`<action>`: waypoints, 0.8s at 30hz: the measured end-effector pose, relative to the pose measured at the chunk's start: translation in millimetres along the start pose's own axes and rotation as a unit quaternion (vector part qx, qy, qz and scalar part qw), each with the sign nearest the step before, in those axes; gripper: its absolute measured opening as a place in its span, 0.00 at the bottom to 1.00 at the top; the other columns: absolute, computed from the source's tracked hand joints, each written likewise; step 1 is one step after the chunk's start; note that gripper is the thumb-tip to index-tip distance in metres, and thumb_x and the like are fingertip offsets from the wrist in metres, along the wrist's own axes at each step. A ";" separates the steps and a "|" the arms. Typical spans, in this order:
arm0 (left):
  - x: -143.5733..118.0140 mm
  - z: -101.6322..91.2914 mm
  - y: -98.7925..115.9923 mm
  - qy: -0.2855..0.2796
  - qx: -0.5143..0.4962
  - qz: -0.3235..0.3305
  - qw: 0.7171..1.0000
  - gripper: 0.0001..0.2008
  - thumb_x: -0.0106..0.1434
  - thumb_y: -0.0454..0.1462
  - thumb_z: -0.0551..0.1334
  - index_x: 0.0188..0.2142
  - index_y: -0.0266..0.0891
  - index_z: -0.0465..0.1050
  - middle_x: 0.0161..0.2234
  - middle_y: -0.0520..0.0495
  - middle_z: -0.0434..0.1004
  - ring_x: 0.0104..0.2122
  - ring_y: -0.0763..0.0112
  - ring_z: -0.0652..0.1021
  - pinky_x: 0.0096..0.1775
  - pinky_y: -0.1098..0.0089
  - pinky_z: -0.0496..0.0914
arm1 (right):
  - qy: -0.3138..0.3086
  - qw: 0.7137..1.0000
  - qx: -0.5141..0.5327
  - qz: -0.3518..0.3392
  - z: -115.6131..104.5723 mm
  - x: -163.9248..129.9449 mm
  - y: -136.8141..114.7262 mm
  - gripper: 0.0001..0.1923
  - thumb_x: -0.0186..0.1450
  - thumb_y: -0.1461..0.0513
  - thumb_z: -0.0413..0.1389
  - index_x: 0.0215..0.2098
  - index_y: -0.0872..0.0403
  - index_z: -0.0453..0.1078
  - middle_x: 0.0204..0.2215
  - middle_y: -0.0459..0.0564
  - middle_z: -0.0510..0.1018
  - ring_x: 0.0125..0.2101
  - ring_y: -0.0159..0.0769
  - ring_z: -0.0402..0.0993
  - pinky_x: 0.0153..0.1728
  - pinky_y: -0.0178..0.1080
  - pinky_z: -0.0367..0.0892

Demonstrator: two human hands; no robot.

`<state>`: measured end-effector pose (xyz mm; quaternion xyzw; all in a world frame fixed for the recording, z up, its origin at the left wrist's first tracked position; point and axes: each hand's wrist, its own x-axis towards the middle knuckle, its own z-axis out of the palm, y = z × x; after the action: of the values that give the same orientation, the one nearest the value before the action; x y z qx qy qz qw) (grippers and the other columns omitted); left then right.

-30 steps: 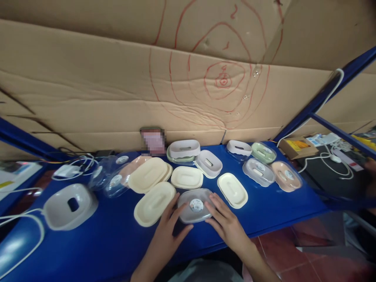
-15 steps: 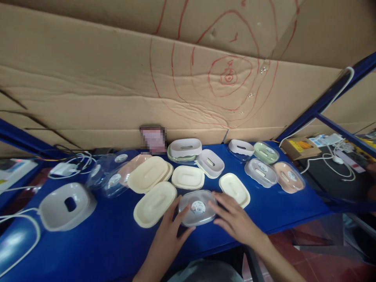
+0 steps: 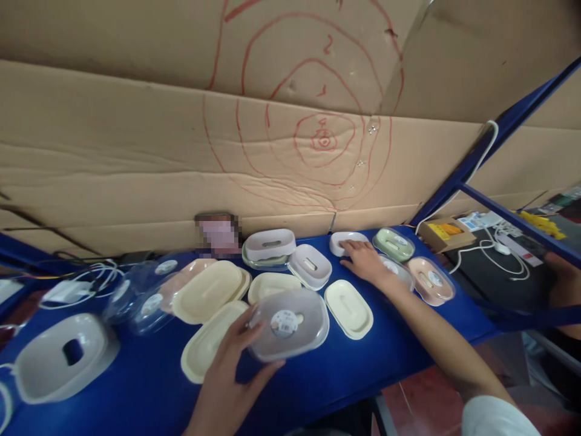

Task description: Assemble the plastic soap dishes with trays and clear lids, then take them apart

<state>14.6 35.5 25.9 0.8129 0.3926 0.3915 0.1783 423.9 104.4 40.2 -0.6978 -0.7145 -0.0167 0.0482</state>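
Note:
My left hand (image 3: 231, 363) grips a clear-lidded grey soap box with a round sticker (image 3: 290, 324), lifted a little and tilted over the blue table (image 3: 136, 387). Far across the table, my right hand (image 3: 365, 260) rests with fingers on a white soap-dish tray (image 3: 340, 241) at the back. Cream trays (image 3: 348, 307) (image 3: 206, 342) lie on either side of the held box.
Several more soap dishes and lids lie around: a green one (image 3: 394, 243), a pink one (image 3: 430, 280), white ones (image 3: 310, 265), clear lids (image 3: 136, 290), a big grey tray (image 3: 61, 357). Cardboard wall (image 3: 272, 139) behind. Cables and a charger (image 3: 68, 290) sit left; another person's arm (image 3: 563, 290) right.
My right hand let go of the grey box and reached to the white tray at the back. My left hand alone lifted the box. The view shifted right.

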 end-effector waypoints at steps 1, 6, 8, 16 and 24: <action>18.1 1.0 4.6 0.014 0.001 0.025 1.000 0.24 0.71 0.48 0.69 0.64 0.50 0.71 0.67 0.40 0.73 0.64 0.47 0.78 0.59 0.49 0.80 | 0.002 1.000 0.009 -0.017 1.7 -6.3 -9.3 0.28 0.73 0.59 0.61 0.69 0.56 0.68 0.65 0.66 0.75 0.64 0.58 0.73 0.65 0.59 0.64; 124.5 40.2 30.4 0.024 -0.028 0.083 0.996 0.30 0.68 0.43 0.73 0.66 0.48 0.68 0.67 0.38 0.71 0.67 0.48 0.74 0.65 0.48 0.72 | 0.002 0.991 0.067 -0.119 0.2 -35.8 -41.8 0.28 0.75 0.58 0.61 0.70 0.56 0.67 0.68 0.64 0.73 0.67 0.51 0.70 0.68 0.53 0.65; 164.9 69.5 42.0 -0.024 -0.044 0.083 0.995 0.30 0.68 0.39 0.73 0.66 0.45 0.67 0.68 0.37 0.69 0.69 0.49 0.71 0.68 0.49 0.68 | 0.007 0.986 0.082 -0.143 -3.2 -46.0 -48.0 0.31 0.75 0.57 0.61 0.72 0.58 0.64 0.70 0.65 0.70 0.71 0.51 0.66 0.71 0.55 0.63; 253.7 182.2 61.0 -0.173 -0.023 0.042 0.984 0.26 0.69 0.40 0.73 0.63 0.39 0.72 0.60 0.37 0.75 0.59 0.51 0.78 0.62 0.48 0.73 | 0.128 0.959 0.180 -0.179 -19.1 -120.2 -50.9 0.22 0.79 0.59 0.55 0.69 0.50 0.70 0.65 0.56 0.77 0.68 0.47 0.71 0.71 0.58 0.67; 268.2 206.8 50.4 -0.271 0.006 0.010 0.963 0.21 0.75 0.44 0.67 0.62 0.38 0.73 0.59 0.39 0.76 0.54 0.56 0.81 0.54 0.50 0.79 | 0.200 0.965 0.153 -0.070 8.1 -156.9 -35.4 0.16 0.79 0.60 0.55 0.63 0.48 0.75 0.62 0.55 0.80 0.64 0.51 0.75 0.63 0.60 0.72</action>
<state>303.6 216.0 58.9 0.8934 0.3236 0.1564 0.2694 391.5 -52.0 19.2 -0.6131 -0.7312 -0.0494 0.2948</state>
